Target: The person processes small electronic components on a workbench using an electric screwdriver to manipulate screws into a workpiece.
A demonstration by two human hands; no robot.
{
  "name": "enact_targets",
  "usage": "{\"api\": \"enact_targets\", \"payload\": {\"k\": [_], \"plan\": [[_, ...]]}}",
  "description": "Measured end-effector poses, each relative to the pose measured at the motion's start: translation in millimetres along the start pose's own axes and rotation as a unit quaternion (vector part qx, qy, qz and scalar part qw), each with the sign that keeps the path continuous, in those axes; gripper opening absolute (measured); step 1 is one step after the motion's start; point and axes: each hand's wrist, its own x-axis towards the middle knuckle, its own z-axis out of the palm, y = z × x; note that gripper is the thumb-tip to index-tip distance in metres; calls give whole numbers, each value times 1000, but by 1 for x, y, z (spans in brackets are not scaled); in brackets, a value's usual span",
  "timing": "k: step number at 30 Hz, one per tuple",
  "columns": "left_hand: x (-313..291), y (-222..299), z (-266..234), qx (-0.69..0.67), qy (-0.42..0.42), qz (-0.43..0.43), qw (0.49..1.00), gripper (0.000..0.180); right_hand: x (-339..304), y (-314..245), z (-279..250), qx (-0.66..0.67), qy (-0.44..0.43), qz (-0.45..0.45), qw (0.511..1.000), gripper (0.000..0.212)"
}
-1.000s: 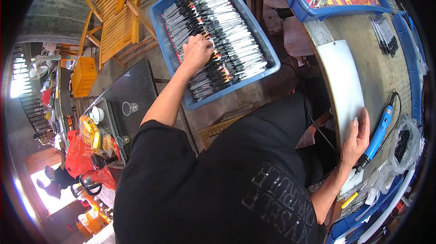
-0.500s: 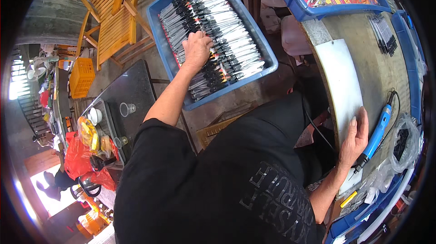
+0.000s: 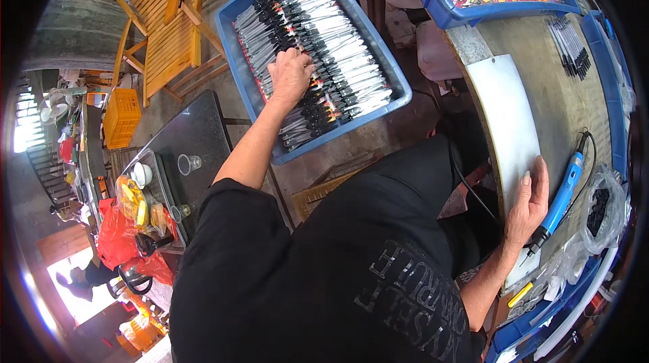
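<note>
My left hand (image 3: pixel 291 78) reaches into a large blue tray (image 3: pixel 399 101). Its fingers are curled down among packed rows of slender black-and-silver pieces (image 3: pixel 338 32); the fingertips and whatever they pinch are hidden. My right hand (image 3: pixel 529 204) lies with fingers stretched out on the near edge of a white strip (image 3: pixel 503 103) on the workbench, holding nothing. Just right of it is a blue electric screwdriver (image 3: pixel 564 190) with a black nose and cord, apart from the hand.
A bundle of slender pieces (image 3: pixel 569 49) lies at the bench's far end, near a blue bin (image 3: pixel 466 17). A plastic bag (image 3: pixel 602 211) and a yellow-handled tool (image 3: pixel 520 294) are at right. Left stand a dark table (image 3: pixel 196 126), a wooden chair (image 3: pixel 165 38) and an orange crate (image 3: pixel 122 118).
</note>
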Motion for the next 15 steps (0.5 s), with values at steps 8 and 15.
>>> {"api": "enact_targets", "payload": {"k": [8, 15], "plan": [[0, -4, -5, -12, -19, -3, 1000, 13, 0, 1, 0, -4, 1, 4, 1000, 36], [0, -3, -2, -10, -8, 0, 1000, 13, 0, 1, 1, 23, -5, 7, 1000, 36]]}}
